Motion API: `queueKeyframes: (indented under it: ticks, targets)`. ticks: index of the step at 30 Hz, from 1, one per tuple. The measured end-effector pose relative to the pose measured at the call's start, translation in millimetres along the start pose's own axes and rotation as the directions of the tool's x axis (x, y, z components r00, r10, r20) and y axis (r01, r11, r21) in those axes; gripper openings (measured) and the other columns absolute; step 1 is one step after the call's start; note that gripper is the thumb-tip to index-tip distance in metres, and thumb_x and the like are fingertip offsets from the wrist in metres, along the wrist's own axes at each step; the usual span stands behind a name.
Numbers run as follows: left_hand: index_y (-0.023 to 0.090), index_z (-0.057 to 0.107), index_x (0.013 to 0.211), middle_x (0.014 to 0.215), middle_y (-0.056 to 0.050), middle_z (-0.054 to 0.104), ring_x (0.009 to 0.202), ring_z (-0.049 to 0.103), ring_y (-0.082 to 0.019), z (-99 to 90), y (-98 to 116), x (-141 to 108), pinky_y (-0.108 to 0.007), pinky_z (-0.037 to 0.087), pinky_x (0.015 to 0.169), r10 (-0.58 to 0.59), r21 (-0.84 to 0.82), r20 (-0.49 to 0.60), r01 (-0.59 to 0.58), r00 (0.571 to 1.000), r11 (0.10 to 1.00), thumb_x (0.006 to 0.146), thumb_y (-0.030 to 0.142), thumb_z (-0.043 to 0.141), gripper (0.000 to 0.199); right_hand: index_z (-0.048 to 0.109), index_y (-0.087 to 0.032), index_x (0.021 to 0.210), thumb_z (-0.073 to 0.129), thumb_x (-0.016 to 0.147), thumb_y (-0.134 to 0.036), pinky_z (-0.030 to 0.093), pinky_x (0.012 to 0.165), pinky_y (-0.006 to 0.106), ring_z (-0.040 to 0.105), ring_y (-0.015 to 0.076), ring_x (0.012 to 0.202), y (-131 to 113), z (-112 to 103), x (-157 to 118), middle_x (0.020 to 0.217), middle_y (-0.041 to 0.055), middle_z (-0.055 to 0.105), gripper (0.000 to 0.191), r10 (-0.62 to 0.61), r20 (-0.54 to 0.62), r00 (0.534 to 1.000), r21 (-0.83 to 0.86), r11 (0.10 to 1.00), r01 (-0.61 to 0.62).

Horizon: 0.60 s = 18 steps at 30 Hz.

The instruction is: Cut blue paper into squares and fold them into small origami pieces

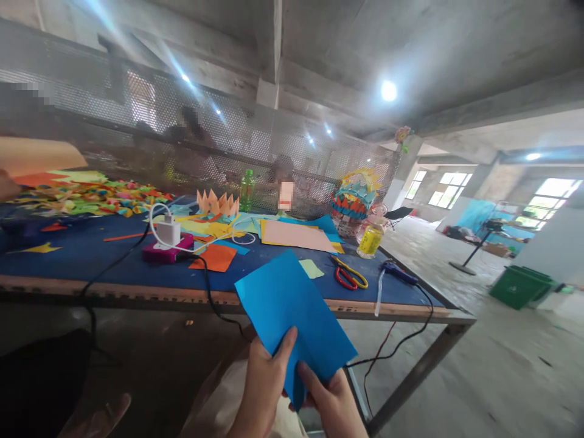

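Observation:
A sheet of blue paper (292, 298) is held up in front of the table's near edge, tilted to one side. My left hand (269, 371) grips its lower left edge, thumb on top. Lower right, my right hand (326, 392) pinches the bottom corner, where the paper bends between the two hands. The fingers behind the sheet are mostly hidden. Beyond it on the blue table lie scissors (349, 275) with red and yellow handles, a small pale green paper (312, 268) and an orange paper (214, 258).
A glue gun (399, 272) lies near the right edge, its cord hanging down. A yellow-labelled bottle (370, 241), a purple power strip (168, 248), stacked paper (296, 235) and an orange paper crown (218, 205) stand behind. Colourful scraps (95, 193) pile at left, near another person's hand (6, 185).

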<state>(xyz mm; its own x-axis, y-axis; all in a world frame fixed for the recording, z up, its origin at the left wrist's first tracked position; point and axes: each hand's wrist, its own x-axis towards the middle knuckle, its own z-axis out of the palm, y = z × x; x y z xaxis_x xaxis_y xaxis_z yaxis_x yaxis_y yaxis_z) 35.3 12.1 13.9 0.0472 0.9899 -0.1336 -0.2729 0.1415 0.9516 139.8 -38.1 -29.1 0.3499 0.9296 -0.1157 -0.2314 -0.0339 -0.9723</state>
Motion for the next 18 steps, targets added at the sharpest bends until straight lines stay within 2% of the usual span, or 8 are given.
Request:
queueKeyframes:
  ticks: [2,4,6,7,8,11,14,18]
  targets:
    - [0.014,0.067,0.083,0.082,-0.012,0.074,0.082,0.068,-0.032,-3.6,8,5,-0.032,0.052,0.062,0.047,-0.005,-0.062,-0.048,0.997,0.999,0.061,0.048,0.078,0.041,0.066,-0.011,0.072,0.073,0.065,-0.062,0.051,0.053,0.027,0.06,0.0169,0.056,-23,-8,8,0.062,0.0046,0.065,0.052,-0.06,0.097,0.993,-0.118,0.991,0.071]
    - [0.014,0.068,0.087,0.091,-0.012,0.074,0.089,0.068,-0.034,-7.8,17,10,-0.034,0.053,0.068,0.061,-0.026,-0.108,-0.064,0.992,0.998,0.06,0.045,0.079,0.042,0.069,-0.012,0.079,0.059,0.08,-0.061,0.053,0.067,0.03,0.064,0.0202,0.071,-54,-21,24,0.074,0.0073,0.07,0.05,-0.205,0.169,0.964,-0.208,0.949,0.238]
    - [0.014,0.068,0.083,0.09,-0.011,0.075,0.09,0.068,-0.033,-10.9,28,14,-0.034,0.053,0.069,0.065,-0.014,-0.147,-0.068,0.987,0.998,0.057,0.041,0.08,0.04,0.069,-0.014,0.091,0.05,0.088,-0.055,0.052,0.074,0.031,0.066,0.0218,0.08,-88,-37,49,0.089,0.0094,0.072,0.046,-0.395,0.124,0.91,-0.412,0.814,0.41]
    - [0.014,0.069,0.08,0.087,-0.011,0.075,0.088,0.068,-0.034,-11.4,34,16,-0.034,0.053,0.07,0.062,-0.013,-0.152,-0.064,0.986,0.998,0.056,0.04,0.08,0.038,0.068,-0.014,0.096,0.045,0.092,-0.05,0.051,0.078,0.031,0.066,0.0221,0.086,-104,-45,65,0.094,0.0101,0.072,0.043,-0.462,0.111,0.88,-0.571,0.695,0.437]
    - [0.013,0.069,0.078,0.085,-0.011,0.075,0.088,0.068,-0.033,-10.9,41,19,-0.034,0.053,0.07,0.076,-0.013,-0.134,-0.079,0.988,0.997,0.055,0.04,0.08,0.037,0.067,-0.016,0.099,0.04,0.095,-0.044,0.05,0.081,0.03,0.066,0.0214,0.089,-118,-53,82,0.096,0.0086,0.072,0.039,-0.467,0.12,0.876,-0.747,0.539,0.389]
    - [0.014,0.071,0.084,0.09,-0.01,0.075,0.091,0.068,-0.033,-4.5,59,36,-0.035,0.053,0.075,0.172,-0.059,-0.046,-0.175,0.984,0.983,0.054,0.039,0.081,0.04,0.068,-0.015,0.089,0.06,0.085,-0.025,0.045,0.087,0.038,0.063,0.027,0.093,-148,-70,132,0.084,0.0087,0.07,0.013,-0.414,0.089,0.906,-0.866,0.418,0.276]
    - [0.011,0.072,0.088,0.093,-0.012,0.075,0.094,0.067,-0.035,6.0,75,70,-0.037,0.053,0.076,0.276,-0.072,0.077,-0.27,0.958,0.96,0.053,0.04,0.084,0.047,0.066,-0.012,0.087,0.07,0.078,-0.018,0.046,0.088,0.042,0.062,0.0261,0.093,-157,-77,167,0.085,0.0083,0.067,0.011,-0.321,0.061,0.945,-0.913,0.365,0.182]
    - [0.012,0.071,0.096,0.097,-0.012,0.074,0.094,0.067,-0.034,18.3,88,125,-0.038,0.053,0.077,0.324,-0.103,0.149,-0.311,0.934,0.945,0.049,0.041,0.086,0.057,0.06,-0.015,0.11,0.059,0.092,-0.031,0.053,0.082,0.039,0.062,0.0191,0.094,-154,-78,190,0.11,0.0065,0.062,0.024,-0.237,0.025,0.971,-0.91,0.397,0.12]
